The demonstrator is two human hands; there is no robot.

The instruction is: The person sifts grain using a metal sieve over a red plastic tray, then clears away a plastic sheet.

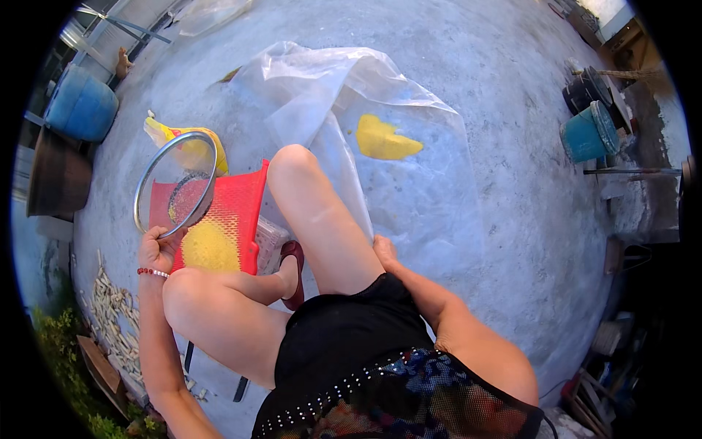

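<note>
My left hand (159,249) grips the metal rim of a round mesh sieve (143,164), which is tilted up on its side. Yellow bits cling to its mesh. Beneath it lies a red perforated plastic basket (247,192) holding a heap of coarse yellow meal (211,247), partly behind my left knee. By my right thigh, my right hand (385,249) is closed on the near edge of a clear plastic sheet (417,203); its fingertips are partly hidden. A patch of fine yellow meal (386,138) rests on that sheet, whose far part is folded over.
A yellow plastic bag (203,153) sits behind the sieve. A clear plastic crate (271,241) is beside my red shoe (293,274). Stripped corn cobs (112,307) lie to the left. Blue barrel (82,104) and brown tub (57,175) stand far left, a teal bucket (589,131) right.
</note>
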